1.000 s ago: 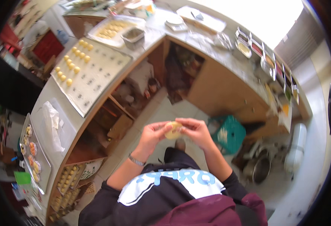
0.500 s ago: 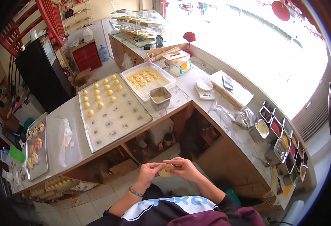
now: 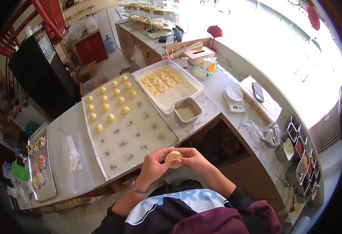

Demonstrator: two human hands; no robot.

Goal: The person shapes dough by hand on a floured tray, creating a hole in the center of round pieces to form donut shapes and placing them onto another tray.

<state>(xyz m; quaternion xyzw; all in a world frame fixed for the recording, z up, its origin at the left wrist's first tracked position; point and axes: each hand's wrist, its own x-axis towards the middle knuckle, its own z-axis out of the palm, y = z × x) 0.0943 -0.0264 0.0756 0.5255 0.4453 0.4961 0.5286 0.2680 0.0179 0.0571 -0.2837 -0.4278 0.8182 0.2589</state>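
Between my two hands is a pale yellow piece of dough point(image 3: 173, 157), round and somewhat flattened. Fingers cover parts of it, so I cannot tell whether a hole goes through. My left hand point(image 3: 155, 165) grips its left side, a bracelet on that wrist. On its other side, my right hand point(image 3: 194, 160) has thumb and fingers closed on the edge. Both hands are in front of the counter, near the front corner of a large tray point(image 3: 114, 147). Several dough balls point(image 3: 121, 100) sit in rows on the tray's far part; dark bare spots mark its near part.
Right of the tray stands a white tub point(image 3: 198, 86) with several dough rings point(image 3: 162, 87). Beside it are a metal container point(image 3: 187, 113) of pale powder and a white scale point(image 3: 235, 104). Metal topping bins point(image 3: 295, 171) line the right counter; a tray of cupcakes point(image 3: 48, 183) lies far left.
The counter and trays appear larger and closer. My hands, still holding the dough, are nearer the large tray's front edge, and the fingers have shifted around the dough.
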